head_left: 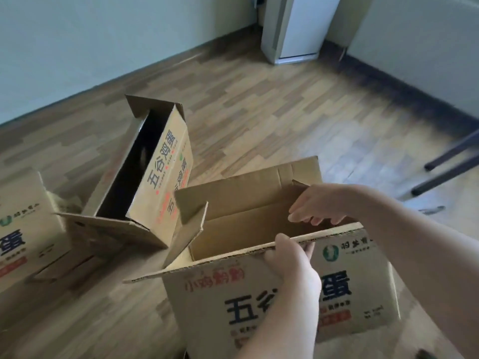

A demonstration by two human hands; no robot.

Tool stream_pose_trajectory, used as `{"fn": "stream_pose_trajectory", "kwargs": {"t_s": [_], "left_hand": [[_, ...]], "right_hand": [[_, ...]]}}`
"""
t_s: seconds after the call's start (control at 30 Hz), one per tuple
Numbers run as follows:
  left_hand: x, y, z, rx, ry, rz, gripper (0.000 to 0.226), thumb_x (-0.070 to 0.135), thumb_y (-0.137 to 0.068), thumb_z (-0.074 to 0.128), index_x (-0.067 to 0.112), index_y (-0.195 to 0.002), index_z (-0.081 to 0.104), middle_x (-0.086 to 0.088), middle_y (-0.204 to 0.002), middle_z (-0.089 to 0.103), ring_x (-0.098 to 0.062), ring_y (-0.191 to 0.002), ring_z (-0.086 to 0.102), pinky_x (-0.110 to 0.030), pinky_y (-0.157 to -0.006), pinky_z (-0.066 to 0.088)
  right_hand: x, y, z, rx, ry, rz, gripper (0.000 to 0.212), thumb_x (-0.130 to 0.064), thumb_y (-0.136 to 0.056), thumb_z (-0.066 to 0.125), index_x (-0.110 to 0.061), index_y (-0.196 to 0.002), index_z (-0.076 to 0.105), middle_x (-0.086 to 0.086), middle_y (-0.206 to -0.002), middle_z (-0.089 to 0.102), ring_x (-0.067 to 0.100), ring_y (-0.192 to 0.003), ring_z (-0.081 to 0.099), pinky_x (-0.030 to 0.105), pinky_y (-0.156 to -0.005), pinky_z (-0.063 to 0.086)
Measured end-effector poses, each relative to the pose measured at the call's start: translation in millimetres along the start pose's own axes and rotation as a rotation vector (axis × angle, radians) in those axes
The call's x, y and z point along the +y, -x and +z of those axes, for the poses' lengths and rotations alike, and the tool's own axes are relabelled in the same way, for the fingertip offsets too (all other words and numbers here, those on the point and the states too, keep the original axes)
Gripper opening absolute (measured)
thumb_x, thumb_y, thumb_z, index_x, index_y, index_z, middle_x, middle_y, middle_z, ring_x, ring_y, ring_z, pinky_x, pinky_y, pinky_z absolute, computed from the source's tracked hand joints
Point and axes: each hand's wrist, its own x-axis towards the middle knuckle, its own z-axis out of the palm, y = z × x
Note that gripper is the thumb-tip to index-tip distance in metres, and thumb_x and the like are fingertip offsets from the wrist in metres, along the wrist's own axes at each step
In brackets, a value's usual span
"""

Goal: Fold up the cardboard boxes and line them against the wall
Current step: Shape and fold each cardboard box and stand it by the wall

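Both hands hold the open cardboard box (pixel 259 294), left hand (pixel 293 257) pinching its near flap, right hand (pixel 318 206) gripping the side flap; light, stiff board, best taken by flap edges.

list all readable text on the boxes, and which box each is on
"小鸡的的" in red, "五谷" (second character partly covered) and "蛋": front of the near box, gripped by the left hand and right hand.
"五谷鸡蛋": side of the tilted middle box.
"蛋": left box.
Logo captions, red labels and small print on all three: too blurred to read.
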Motion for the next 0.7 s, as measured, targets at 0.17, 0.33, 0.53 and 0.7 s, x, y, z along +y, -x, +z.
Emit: {"fn": "stream_pose_trajectory", "kwargs": {"t_s": [0.17, 0.33, 0.53, 0.7], "left_hand": [[10.9, 6.4, 116.3, -0.248, -0.115, -0.026, 0.037, 0.006, -0.101, 0.049, 0.012, -0.138, 0.043, -0.008, -0.111, 0.05, -0.023, -0.093, 0.061, -0.044, -0.082, 0.062], [52.5, -15.7, 221.9, -0.395, -0.428, 0.054, 0.026, 0.012, -0.098, 0.052, 0.02, -0.122, 0.043, -0.007, -0.114, 0.055, -0.025, -0.102, 0.059, -0.053, -0.101, 0.051], [133.9, -33.8, 338.8, -0.533, -0.805, 0.306, 0.016, 0.018, -0.1, 0.054, 0.018, -0.115, 0.049, -0.008, -0.11, 0.057, -0.021, -0.098, 0.056, -0.038, -0.086, 0.051], [205.9, -50.6, 452.4, -0.605, -0.981, 0.48, 0.01, 0.018, -0.097, 0.058, 0.012, -0.101, 0.051, -0.006, -0.108, 0.053, -0.009, -0.094, 0.05, -0.028, -0.07, 0.038]], "right_hand": [[4.9, -35.8, -96.0, 0.175, 0.064, 0.073, 0.027, -0.039, -0.095, 0.064, -0.025, -0.118, 0.072, -0.003, -0.102, 0.073, 0.015, -0.089, 0.072, 0.044, -0.08, 0.062], [12.7, -80.8, -228.0, 0.401, 0.251, 0.093, 0.04, -0.041, -0.098, 0.059, -0.016, -0.129, 0.067, 0.004, -0.127, 0.067, 0.027, -0.115, 0.063, 0.039, -0.097, 0.052], [19.4, -147.3, -381.2, 0.708, 0.083, 0.131, 0.051, -0.046, -0.094, 0.062, -0.026, -0.14, 0.057, -0.003, -0.15, 0.049, 0.024, -0.136, 0.045, 0.033, -0.107, 0.039], [25.0, -214.1, -492.8, 0.836, -0.046, 0.167, 0.065, -0.049, -0.091, 0.064, -0.027, -0.149, 0.045, 0.001, -0.151, 0.046, 0.021, -0.138, 0.042, 0.034, -0.103, 0.042]]}}
